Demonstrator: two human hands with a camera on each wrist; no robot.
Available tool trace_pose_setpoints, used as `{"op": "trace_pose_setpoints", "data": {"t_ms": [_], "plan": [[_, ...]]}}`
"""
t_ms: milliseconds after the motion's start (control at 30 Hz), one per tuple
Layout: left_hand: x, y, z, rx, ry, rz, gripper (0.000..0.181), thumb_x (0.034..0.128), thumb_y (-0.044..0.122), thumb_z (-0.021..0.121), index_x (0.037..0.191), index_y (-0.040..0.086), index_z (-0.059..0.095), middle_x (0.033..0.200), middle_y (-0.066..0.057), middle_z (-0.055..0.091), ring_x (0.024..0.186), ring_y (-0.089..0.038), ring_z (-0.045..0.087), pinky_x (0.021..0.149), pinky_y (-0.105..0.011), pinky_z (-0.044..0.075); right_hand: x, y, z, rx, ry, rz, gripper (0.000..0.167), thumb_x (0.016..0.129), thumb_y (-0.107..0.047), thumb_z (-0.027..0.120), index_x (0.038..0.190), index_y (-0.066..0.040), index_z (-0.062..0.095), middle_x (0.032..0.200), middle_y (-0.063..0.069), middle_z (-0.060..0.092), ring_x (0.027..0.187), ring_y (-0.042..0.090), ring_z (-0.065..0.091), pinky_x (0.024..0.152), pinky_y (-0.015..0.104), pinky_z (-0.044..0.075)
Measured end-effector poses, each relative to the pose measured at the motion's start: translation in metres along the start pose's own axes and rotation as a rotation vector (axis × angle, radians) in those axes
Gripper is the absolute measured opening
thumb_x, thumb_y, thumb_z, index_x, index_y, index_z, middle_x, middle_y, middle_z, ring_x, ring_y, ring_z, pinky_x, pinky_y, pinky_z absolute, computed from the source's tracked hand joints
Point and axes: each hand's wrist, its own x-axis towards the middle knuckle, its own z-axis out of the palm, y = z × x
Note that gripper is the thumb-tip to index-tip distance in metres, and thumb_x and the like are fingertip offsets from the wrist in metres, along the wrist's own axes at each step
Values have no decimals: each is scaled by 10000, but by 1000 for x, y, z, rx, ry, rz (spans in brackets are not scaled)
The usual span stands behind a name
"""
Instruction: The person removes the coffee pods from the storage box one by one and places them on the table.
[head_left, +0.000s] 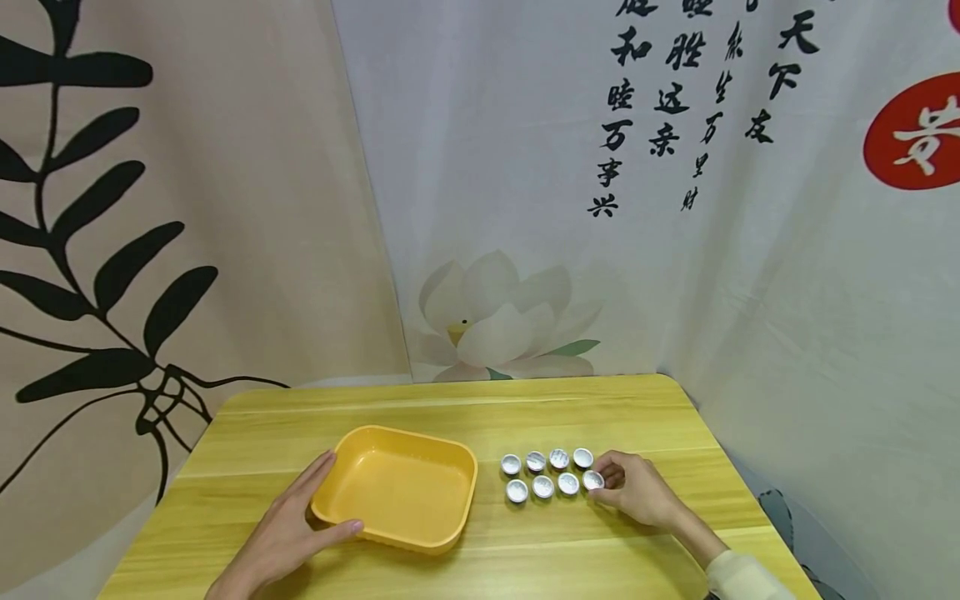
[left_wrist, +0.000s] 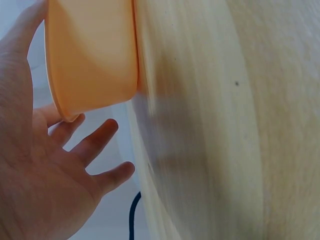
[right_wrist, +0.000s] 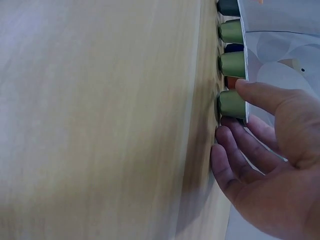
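A yellow plastic tray (head_left: 420, 543) sits left of centre on the table. My left hand (head_left: 288, 521) is at its left corner, thumb along the near side; in the left wrist view the fingertips touch the tray's rim (left_wrist: 54, 95) and the other fingers are spread. Several coffee capsules (head_left: 543, 487) stand in two rows right of the tray, pale lids up. My right hand (head_left: 637, 492) pinches the rightmost capsule of the near row (head_left: 593, 480) between thumb and fingers. The right wrist view shows this green capsule (right_wrist: 232, 104) standing on the table.
The wooden table (head_left: 450, 404) has rounded far corners. Behind it hang a cloth with a printed lotus (head_left: 510, 321) and a beige cloth with dark leaves (head_left: 123, 267). More green capsules (right_wrist: 232, 64) stand in line, with dark blue and orange ones partly hidden behind.
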Motion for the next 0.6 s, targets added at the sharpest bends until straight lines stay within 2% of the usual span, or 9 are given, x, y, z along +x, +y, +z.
{"op": "trace_pose_setpoints", "data": {"t_ms": [367,600], "plan": [[1,0,1,-3,3,10,1222,945,702,829,1822,121,206,1887,-225,218,1634,-655,340,1129,-924,415,-3,1,-1,30,-1,22,372,930,-213,953,1210,-62,761,1091,58,785,952,110,728,823,217,621],[1,-2,5,-14,4,2,1235,945,704,829,1824,119,189,1889,-228,206,1643,-647,327,1146,-923,404,-8,1,-9,-18,-12,39,467,984,-305,904,1304,-10,735,1138,61,794,1005,150,749,850,228,627]]}}
